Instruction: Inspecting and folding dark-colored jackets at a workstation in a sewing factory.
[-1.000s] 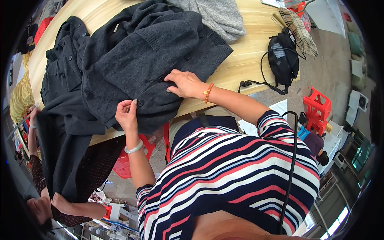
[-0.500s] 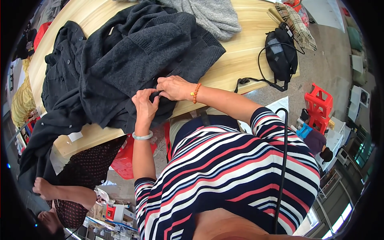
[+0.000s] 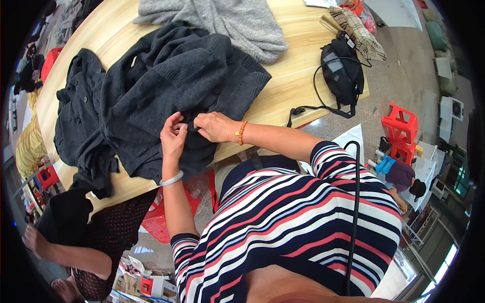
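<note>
Slightly parted since earlier, left hand (image 3: 173, 144) and right hand (image 3: 216, 127) curl narrowly at the near side of the dark knit garment (image 3: 151, 96) on the tabletop (image 3: 293, 81); any grip, I cannot tell. Fine fingerwork seems underway, calling next for a steady pinch.

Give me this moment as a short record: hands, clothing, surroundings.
Left hand: at dark grey knit clothing, white bangle on wrist; grip unclear
Right hand: beside left hand at same clothing, orange beaded bracelet on wrist; grip unclear
Beyond: light grey knit garment on pale wood-grain table
Right side: black fabric pouch with cord, on table
Lower left: another person's hand
</note>
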The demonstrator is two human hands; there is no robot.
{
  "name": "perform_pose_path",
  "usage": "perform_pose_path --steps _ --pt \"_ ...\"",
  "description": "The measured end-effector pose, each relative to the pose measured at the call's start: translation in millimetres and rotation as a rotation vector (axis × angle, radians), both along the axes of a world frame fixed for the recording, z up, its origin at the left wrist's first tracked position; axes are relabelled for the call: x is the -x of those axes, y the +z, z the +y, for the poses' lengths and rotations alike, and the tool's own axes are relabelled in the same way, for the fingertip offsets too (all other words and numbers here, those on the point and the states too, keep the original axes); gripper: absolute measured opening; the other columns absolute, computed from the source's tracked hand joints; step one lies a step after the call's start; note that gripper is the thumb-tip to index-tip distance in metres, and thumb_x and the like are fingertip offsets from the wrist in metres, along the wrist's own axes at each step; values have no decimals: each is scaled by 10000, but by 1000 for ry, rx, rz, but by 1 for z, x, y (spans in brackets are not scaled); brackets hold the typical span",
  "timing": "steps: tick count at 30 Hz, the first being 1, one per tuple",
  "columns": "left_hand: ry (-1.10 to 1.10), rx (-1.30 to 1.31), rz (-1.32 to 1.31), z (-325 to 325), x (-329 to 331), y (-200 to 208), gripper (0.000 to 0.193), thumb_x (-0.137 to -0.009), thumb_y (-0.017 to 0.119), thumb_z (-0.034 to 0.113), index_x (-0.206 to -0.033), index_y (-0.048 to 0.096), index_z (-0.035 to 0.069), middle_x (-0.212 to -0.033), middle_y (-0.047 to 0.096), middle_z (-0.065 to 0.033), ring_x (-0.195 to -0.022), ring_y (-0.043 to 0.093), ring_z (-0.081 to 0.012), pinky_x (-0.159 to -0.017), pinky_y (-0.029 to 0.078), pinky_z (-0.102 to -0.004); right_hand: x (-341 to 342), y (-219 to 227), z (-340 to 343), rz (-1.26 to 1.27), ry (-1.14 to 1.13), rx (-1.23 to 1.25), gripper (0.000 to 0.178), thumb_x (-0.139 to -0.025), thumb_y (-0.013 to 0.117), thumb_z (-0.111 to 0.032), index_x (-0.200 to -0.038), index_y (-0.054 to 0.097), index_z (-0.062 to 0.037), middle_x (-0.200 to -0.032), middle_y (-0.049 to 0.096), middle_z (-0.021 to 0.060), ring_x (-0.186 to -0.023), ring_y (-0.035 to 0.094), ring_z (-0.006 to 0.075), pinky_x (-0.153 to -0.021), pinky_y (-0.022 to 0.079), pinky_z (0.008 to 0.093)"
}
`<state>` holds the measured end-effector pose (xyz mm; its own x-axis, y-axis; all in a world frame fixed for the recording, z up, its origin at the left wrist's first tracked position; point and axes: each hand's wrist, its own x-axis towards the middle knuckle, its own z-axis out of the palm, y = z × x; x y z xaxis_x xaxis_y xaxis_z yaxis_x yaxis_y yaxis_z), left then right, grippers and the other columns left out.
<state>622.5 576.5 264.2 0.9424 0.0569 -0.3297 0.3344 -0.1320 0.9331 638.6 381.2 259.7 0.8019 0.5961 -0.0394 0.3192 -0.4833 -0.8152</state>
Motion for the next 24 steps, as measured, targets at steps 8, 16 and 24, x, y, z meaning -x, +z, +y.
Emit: perform_pose_path --steps 8,16,24 --pt "180 -489 -170 -30 -26 -41 190 -821 772 117 -924 661 2 -737 665 -54 -639 601 -124 -638 509 -279 -2 1 -4 21 3 -71 134 -831 631 -86 -939 601 -15 -928 623 188 -881 638 403 -770 525 474" --pt "21 185 189 -9 -13 -21 63 -855 713 -15 -913 705 -38 -860 705 -36 -748 627 -93 -721 504 -222 -8 5 -6 -53 -36 25 193 -855 639 -84 -1010 536 -32 -967 599 190 -885 631 408 -767 517 487" --pt "6 253 235 -6 -5 -13 117 -869 717 5 -981 712 -28 -922 702 -29 -805 623 -83 -760 501 -220 -2 1 -1 -68 -80 3 235 -842 627 -138 -1020 529 -18 -975 612 216 -910 637 422 -805 523 487"
